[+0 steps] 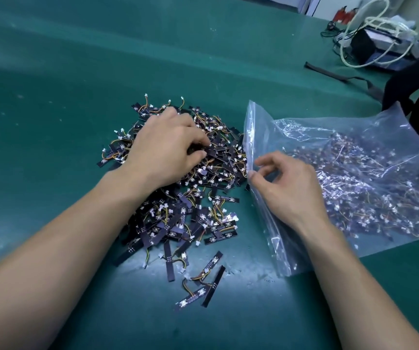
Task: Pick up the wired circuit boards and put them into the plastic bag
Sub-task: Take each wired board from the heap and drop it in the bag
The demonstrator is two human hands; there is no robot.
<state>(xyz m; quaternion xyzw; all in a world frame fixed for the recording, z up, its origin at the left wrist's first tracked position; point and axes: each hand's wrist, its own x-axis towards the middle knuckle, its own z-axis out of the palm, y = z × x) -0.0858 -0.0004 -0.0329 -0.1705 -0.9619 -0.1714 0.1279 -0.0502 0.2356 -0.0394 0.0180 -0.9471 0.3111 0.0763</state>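
Green surface (52,122) bearing a heap of wired circuit boards (198,215) at centre, with a few strays lying loose at the near edge. Left hand (165,150) on top of the heap, fingers curled down and gripping a cluster of boards. Right hand (289,188) just beside, thumb and forefinger pinching the raised mouth edge of the clear plastic bag (380,152), lying flat to the right with many boards inside.

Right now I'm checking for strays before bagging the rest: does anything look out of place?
Yes. A few boards lie scattered on the mat nearer you, apart from the pile that the left hand grips into. They could be missed. The right hand pinches the bag at its mouth. Nothing else stands out.
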